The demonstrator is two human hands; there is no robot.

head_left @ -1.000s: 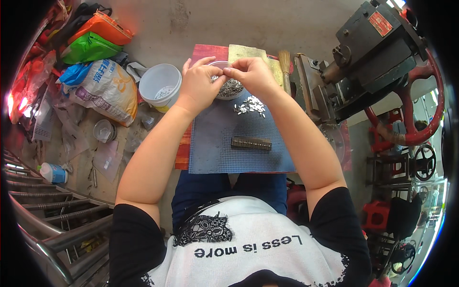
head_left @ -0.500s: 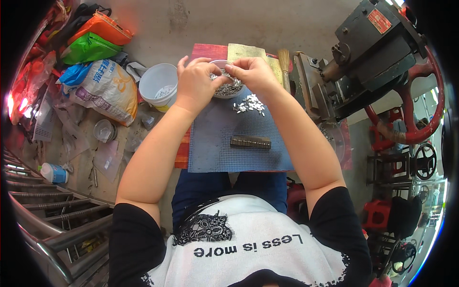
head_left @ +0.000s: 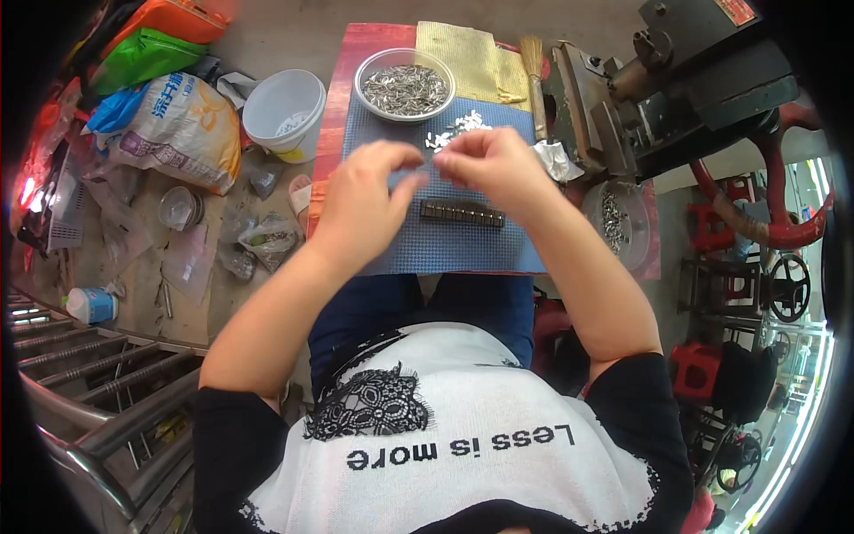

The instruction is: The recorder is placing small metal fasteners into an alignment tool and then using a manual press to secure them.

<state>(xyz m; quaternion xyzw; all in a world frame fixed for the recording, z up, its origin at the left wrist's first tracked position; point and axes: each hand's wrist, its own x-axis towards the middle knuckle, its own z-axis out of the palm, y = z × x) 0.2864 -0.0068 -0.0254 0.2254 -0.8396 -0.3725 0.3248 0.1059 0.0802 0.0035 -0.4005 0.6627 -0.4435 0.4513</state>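
Observation:
My left hand (head_left: 366, 198) hovers over the blue ribbed mat (head_left: 382, 258), thumb and fingers apart, with nothing visible between them. Close to its right, my right hand (head_left: 498, 167) has thumb and forefinger pinched together; anything between the tips is too small to make out. Just below both hands, a dark metal block (head_left: 463, 214) with a row of notches lies on the mat. Beyond them stands a clear round bowl (head_left: 358, 80) full of small metal pins (head_left: 405, 90). A loose pile of small white pieces (head_left: 470, 122) lies past the right fingertips, partly hidden by that hand.
A yellow cloth (head_left: 458, 58) and a brush (head_left: 531, 62) lie at the table's far side. To the right stands a heavy dark machine (head_left: 703, 80), with a clear tub (head_left: 633, 233) of metal bits nearer me. A white bucket (head_left: 267, 98) and filled bags (head_left: 182, 133) stand left.
Both hands have come back from over the bowl of pins toward the notched block, uncovering the bowl. My left thumb and fingers have parted. The whole view has shifted too.

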